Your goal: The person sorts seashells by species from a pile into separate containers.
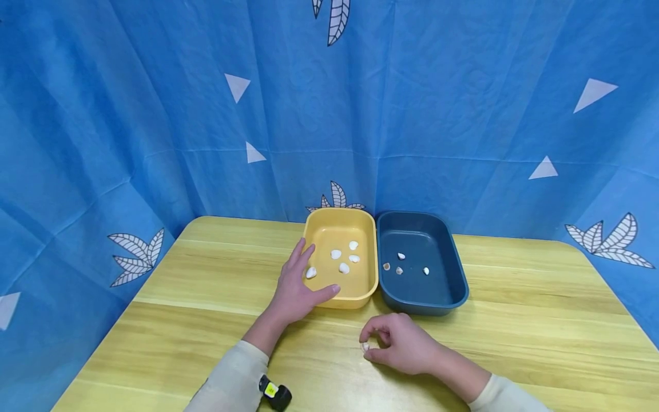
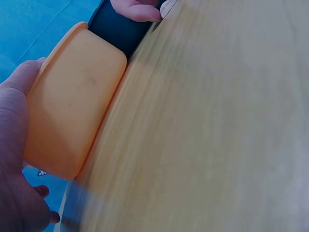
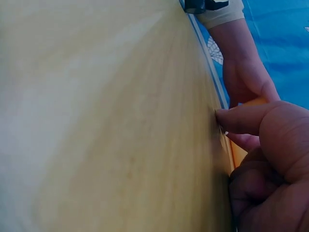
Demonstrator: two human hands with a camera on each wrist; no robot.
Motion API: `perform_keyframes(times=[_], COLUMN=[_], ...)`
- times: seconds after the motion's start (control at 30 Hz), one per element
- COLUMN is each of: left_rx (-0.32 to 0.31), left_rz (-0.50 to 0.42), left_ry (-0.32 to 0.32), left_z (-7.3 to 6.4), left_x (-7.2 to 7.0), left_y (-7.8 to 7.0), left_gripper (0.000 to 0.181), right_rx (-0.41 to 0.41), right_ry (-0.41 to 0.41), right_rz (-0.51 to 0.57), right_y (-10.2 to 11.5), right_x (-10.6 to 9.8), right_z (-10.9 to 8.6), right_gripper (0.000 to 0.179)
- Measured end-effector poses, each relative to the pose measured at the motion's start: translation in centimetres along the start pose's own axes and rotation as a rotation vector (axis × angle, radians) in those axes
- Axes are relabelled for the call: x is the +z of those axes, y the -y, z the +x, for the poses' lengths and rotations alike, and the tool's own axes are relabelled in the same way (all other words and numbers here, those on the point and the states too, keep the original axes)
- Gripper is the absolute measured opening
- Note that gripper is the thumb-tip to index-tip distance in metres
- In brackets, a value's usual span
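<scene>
My right hand (image 1: 409, 346) pinches a small white seashell (image 1: 365, 347) between thumb and fingertips, just above or at the tabletop in front of the trays. The left wrist view shows part of this seashell (image 2: 167, 7) beside the right fingertips. With fingers spread, my left hand (image 1: 296, 289) lies at the near left corner of the yellow tray (image 1: 342, 303), its thumb over the front rim. Several white shells (image 1: 336, 254) are scattered inside that tray. Close on its right stands a dark blue tray (image 1: 435, 294) with several smaller shells (image 1: 399, 270), one brownish.
The light wooden table (image 1: 540, 309) spreads out on both sides of the trays. Behind its far edge hangs a blue curtain (image 1: 437, 114) with leaf and triangle prints. A black device with a yellow label (image 1: 270, 390) sits at the left cuff.
</scene>
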State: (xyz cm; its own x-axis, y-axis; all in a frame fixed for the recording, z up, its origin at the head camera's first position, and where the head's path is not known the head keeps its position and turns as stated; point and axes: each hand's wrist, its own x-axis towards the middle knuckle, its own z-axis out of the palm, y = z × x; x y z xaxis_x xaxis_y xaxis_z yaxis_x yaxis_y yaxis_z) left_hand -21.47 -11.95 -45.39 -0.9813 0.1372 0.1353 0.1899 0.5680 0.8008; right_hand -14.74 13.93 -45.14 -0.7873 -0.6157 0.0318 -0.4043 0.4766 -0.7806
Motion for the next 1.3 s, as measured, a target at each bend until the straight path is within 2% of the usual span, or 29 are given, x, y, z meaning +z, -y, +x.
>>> perform_keyframes(times=[0.2,0.73,1.3], left_rx=[0.011,0.007,-0.007], left_rz=[0.007,0.006,-0.010], left_ry=[-0.001,0.000,0.003], left_z=[0.11,0.11,0.02], left_x=[0.00,0.00,-0.02], left_y=[0.05,0.08,0.06], left_gripper=[0.103,0.103,0.102], right_rx=[0.001,0.025,0.011], right_ry=[0.024,0.010,0.077], right_rz=[-0.001,-0.002,0.012], right_y=[-0.14,-0.20,-0.17], right_x=[-0.22,-0.11,-0.30], right_z=[0.14,0.10,0.04], right_gripper=[0.016,0.013,0.012])
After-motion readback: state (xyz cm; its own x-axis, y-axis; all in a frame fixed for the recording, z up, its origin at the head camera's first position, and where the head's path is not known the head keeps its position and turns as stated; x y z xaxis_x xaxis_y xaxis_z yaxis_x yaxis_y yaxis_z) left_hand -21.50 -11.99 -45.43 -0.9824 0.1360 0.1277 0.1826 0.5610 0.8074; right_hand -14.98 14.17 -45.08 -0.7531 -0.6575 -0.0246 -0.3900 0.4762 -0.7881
